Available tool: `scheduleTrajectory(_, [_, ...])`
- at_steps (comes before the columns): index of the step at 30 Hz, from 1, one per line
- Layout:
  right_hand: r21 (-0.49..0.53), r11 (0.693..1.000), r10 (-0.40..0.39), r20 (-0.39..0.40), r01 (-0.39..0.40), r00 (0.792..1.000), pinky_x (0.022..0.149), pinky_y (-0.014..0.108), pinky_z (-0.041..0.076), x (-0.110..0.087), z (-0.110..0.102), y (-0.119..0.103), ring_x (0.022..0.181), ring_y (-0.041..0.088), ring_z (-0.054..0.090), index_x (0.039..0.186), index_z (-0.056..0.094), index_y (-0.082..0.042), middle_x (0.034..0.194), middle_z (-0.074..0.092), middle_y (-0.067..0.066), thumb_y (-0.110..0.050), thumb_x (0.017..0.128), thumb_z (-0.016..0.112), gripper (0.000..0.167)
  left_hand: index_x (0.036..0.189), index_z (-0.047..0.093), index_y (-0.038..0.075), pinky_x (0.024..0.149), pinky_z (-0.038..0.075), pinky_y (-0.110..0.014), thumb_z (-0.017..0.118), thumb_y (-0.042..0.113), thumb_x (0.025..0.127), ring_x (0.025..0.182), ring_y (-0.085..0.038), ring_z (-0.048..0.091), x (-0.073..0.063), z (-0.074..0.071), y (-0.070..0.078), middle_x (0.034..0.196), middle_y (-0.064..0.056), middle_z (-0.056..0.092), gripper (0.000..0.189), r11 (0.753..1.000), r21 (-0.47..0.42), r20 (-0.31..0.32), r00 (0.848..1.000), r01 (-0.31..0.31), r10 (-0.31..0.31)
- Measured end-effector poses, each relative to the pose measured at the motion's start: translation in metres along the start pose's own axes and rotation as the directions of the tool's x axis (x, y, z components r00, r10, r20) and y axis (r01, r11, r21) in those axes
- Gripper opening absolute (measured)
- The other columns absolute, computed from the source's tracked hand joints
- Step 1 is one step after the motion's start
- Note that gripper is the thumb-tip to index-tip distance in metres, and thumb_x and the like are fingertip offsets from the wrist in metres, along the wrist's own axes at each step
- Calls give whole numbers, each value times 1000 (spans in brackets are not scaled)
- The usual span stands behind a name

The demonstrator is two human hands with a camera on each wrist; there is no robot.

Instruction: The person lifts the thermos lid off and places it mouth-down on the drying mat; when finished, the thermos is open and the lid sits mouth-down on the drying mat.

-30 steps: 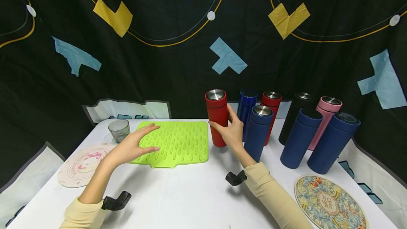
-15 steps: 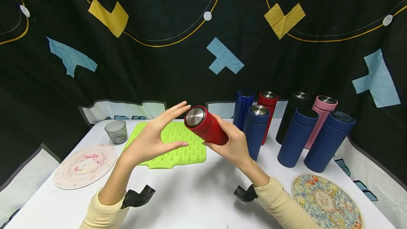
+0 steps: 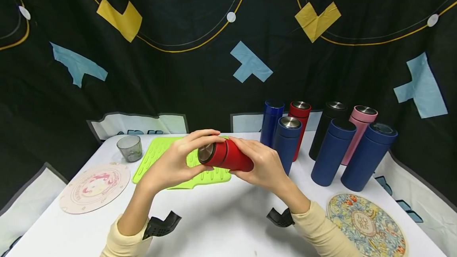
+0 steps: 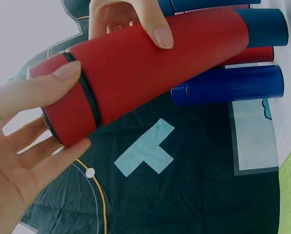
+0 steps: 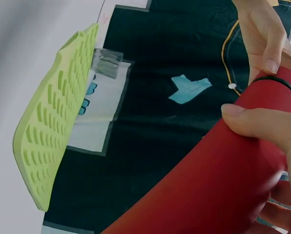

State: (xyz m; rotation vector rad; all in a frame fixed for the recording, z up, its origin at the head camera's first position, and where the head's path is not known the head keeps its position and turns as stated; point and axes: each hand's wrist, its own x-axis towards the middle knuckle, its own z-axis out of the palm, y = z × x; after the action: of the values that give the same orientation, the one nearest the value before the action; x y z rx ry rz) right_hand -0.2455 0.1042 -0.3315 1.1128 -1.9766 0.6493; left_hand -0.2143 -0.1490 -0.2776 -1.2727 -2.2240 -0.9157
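Observation:
A red thermos flask [image 3: 233,157] with a steel-topped lid [image 3: 207,153] is held tilted above the table, its lid end toward the left. My right hand [image 3: 262,162] grips the body, thumb on the near side. Around the lid end, my left hand [image 3: 175,163] has its thumb below and fingers above. In the left wrist view the left thumb lies on the red lid [image 4: 70,114] near the dark ring, which separates lid and body. The right wrist view shows the flask's body [image 5: 218,180] under the right thumb, with the left hand [image 5: 267,41] at the far end.
A green ridged mat [image 3: 153,162] lies behind the hands. At left are a glass cup [image 3: 130,148] and a round pink-printed placemat [image 3: 95,187]. Several flasks stand at right, including a blue one [image 3: 287,142] and a pink one [image 3: 361,130]. A floral round placemat [image 3: 365,225] lies front right.
My right hand has lifted the red flask off the table, tilted it and brought it left. My left hand has moved right and taken hold of the lid end.

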Motion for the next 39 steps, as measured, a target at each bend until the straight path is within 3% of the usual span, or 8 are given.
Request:
scheduleTrajectory(4, [207, 978, 8, 53, -19, 999, 86, 35, 54, 2, -5, 5, 111, 22, 59, 137, 54, -10, 126, 62, 6, -22, 68, 88, 78, 132, 57, 11, 83, 56, -33, 81, -9, 69, 118, -20, 52, 1, -5, 2, 133, -6, 53, 69, 998, -28, -10, 998, -55, 54])
scheduleTrajectory(8, [442, 892, 25, 152, -90, 988, 82, 33, 55, 4, -15, 11, 110, 21, 59, 139, 52, -10, 129, 60, 6, -19, 70, 88, 78, 131, 58, 10, 83, 56, -33, 82, -7, 68, 119, -21, 51, 3, -9, 7, 133, -6, 53, 70, 994, -64, -13, 996, -88, 87])
scheduleTrajectory(11, [507, 846, 52, 228, -165, 972, 78, 33, 56, 11, -31, 3, 105, 20, 60, 138, 52, -5, 126, 62, 9, -12, 69, 89, 79, 131, 58, 10, 83, 55, -32, 84, -5, 67, 119, -21, 51, 3, -10, 10, 133, -7, 54, 70, 992, -79, -10, 995, -100, 100])
scheduleTrajectory(14, [517, 831, 77, 259, -206, 963, 77, 34, 57, 17, -42, -7, 102, 21, 61, 134, 53, 1, 123, 63, 13, -5, 65, 89, 78, 131, 57, 10, 83, 56, -32, 84, -3, 67, 119, -20, 51, 4, -8, 9, 133, -6, 53, 70, 989, -87, -16, 993, -121, 120])
scheduleTrajectory(22, [512, 848, 26, 213, -134, 977, 76, 33, 57, 5, -30, 9, 101, 20, 63, 135, 55, -2, 124, 64, 9, -11, 65, 90, 78, 131, 56, 13, 80, 57, -32, 85, -1, 67, 115, -18, 52, 3, -5, 8, 131, -2, 53, 72, 983, -111, -21, 990, -144, 143])
scheduleTrajectory(28, [486, 874, -49, 143, -27, 988, 78, 31, 57, 5, -24, 9, 100, 20, 65, 136, 54, -4, 123, 64, 9, -19, 71, 87, 74, 134, 53, 13, 80, 56, -32, 85, 2, 69, 113, -18, 54, 0, -5, 6, 131, -3, 52, 74, 993, -100, -13, 998, -64, 63])
scheduleTrajectory(36, [299, 952, -81, 37, 66, 996, 80, 33, 57, 3, -19, 5, 102, 22, 66, 132, 57, -4, 121, 65, 10, -20, 69, 87, 72, 134, 52, 14, 77, 57, -33, 85, 12, 73, 108, -17, 56, -1, 0, 2, 126, -2, 56, 69, 997, -72, -65, 998, 10, -14])
scheduleTrajectory(39, [195, 978, -79, 5, 77, 997, 79, 36, 57, 3, -18, 3, 103, 25, 66, 132, 57, -6, 122, 65, 11, -20, 68, 88, 73, 133, 53, 18, 76, 57, -30, 84, 15, 75, 105, -15, 56, 0, 3, 3, 123, 2, 57, 66, 995, -73, -95, 992, 75, -82])
